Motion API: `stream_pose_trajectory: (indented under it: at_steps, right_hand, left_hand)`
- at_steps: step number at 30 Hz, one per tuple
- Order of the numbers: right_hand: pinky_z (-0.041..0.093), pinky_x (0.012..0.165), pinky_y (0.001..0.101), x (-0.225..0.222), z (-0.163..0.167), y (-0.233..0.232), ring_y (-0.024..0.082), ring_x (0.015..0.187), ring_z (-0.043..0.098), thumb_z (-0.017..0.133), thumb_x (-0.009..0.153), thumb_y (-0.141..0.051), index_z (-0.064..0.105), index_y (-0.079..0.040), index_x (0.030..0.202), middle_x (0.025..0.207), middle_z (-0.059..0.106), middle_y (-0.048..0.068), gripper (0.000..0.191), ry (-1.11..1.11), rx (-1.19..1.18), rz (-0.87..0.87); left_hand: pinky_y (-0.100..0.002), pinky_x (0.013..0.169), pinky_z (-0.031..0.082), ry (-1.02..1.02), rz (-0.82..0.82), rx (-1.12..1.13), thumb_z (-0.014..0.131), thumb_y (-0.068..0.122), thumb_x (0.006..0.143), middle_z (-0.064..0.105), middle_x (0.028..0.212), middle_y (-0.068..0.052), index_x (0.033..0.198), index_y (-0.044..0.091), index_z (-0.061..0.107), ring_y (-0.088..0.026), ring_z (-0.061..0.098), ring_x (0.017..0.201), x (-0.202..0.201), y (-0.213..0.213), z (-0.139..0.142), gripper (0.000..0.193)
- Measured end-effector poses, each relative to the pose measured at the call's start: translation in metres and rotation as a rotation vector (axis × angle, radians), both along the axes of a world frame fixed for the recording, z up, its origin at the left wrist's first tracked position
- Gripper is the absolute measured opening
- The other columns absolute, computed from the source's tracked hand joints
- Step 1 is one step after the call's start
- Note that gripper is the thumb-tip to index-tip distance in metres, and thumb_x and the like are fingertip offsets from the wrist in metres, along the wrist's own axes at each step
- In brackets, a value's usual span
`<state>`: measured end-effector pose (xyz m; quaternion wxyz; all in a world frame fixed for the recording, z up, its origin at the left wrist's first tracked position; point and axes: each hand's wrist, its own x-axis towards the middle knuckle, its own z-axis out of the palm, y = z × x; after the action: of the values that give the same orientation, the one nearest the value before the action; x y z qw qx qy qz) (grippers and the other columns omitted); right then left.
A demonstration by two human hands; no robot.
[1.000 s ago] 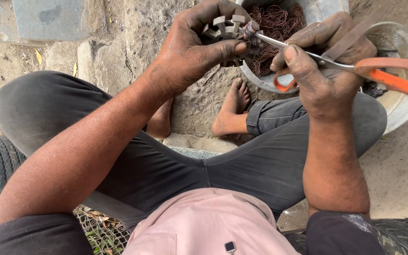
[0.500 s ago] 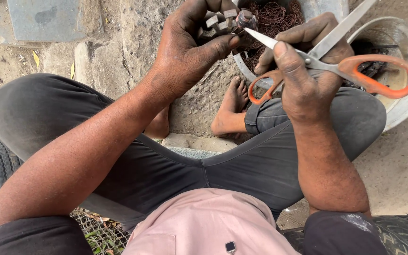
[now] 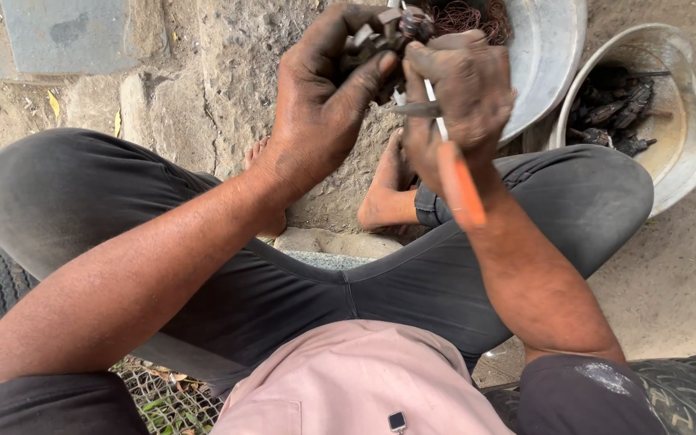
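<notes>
My left hand [image 3: 324, 121] is up in front of me, its grip curled tight around a dark toothed metal part [image 3: 380, 36], thumb pressed over the near side. Just to the right, my right hand [image 3: 457, 97] is wrapped shut on the scissors [image 3: 445, 145]; the orange handle slants down toward my knee, the blades run up and away into the part, touching it. So the part sits up and left of the right grip, both hands equally close. Whether the blades are parted, I cannot tell: my fingers hide them. Beyond, a metal basin [image 3: 553, 48] of copper wire is cut off at the top; further right, a pale bowl [image 3: 686, 137] holds dark bits too murky to name.
</notes>
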<state>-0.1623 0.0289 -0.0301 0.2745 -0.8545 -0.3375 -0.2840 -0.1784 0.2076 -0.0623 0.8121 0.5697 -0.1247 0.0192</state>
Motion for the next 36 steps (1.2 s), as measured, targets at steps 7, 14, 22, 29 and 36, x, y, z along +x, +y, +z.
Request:
stream_pose_trajectory:
  at_steps: [7,14,22,29,36]
  right_hand:
    - [0.047,0.079,0.0402,0.001,-0.024,0.021,0.02,0.088,0.066,0.076,0.104,-0.006,0.067,-0.006,0.11,0.097,0.067,0.006,0.01,-0.136,-0.057,-0.051]
    - [0.058,0.077,0.039,0.019,-0.008,0.019,0.023,0.093,0.069,0.073,0.11,-0.006,0.066,-0.004,0.111,0.102,0.068,0.009,0.007,-0.066,0.075,0.085]
    - [0.062,0.072,0.0294,0.013,0.006,0.02,0.02,0.089,0.07,0.072,0.109,-0.004,0.06,-0.006,0.113,0.102,0.068,0.011,0.013,0.091,0.231,0.258]
    - [0.059,0.068,0.0261,-0.013,-0.002,0.015,0.013,0.085,0.068,0.067,0.118,-0.022,0.056,-0.003,0.119,0.109,0.067,0.009,0.022,0.23,0.211,0.145]
    - [0.042,0.051,0.0229,-0.027,-0.004,0.032,0.007,0.059,0.053,0.054,0.116,-0.047,0.065,-0.003,0.102,0.072,0.06,0.001,0.047,0.797,0.562,0.198]
  left_hand:
    - [-0.028,0.092,0.063,0.234,0.036,-0.274,0.063,0.003,0.113,0.067,0.115,-0.006,0.131,0.005,0.058,-0.012,0.068,0.104,-0.007,0.0,-0.012,0.018]
    - [-0.039,0.1,0.065,0.235,-0.056,-0.271,0.067,0.014,0.107,0.066,0.124,-0.011,0.139,0.011,0.044,-0.019,0.072,0.113,0.015,0.018,-0.001,0.04]
    - [-0.038,0.104,0.065,0.172,-0.348,-0.234,0.063,0.052,0.109,0.071,0.131,-0.015,0.152,0.011,0.046,-0.023,0.073,0.123,0.04,0.04,0.018,0.062]
    - [-0.041,0.074,0.066,0.159,-0.156,0.079,0.052,0.057,0.104,0.07,0.102,-0.013,0.127,0.003,0.064,-0.022,0.075,0.096,0.02,0.03,0.019,0.06]
    - [-0.04,0.115,0.055,-0.174,-0.149,-0.118,0.041,0.049,0.118,0.069,0.131,-0.015,0.128,0.006,0.063,-0.022,0.067,0.123,0.028,0.039,0.017,0.049]
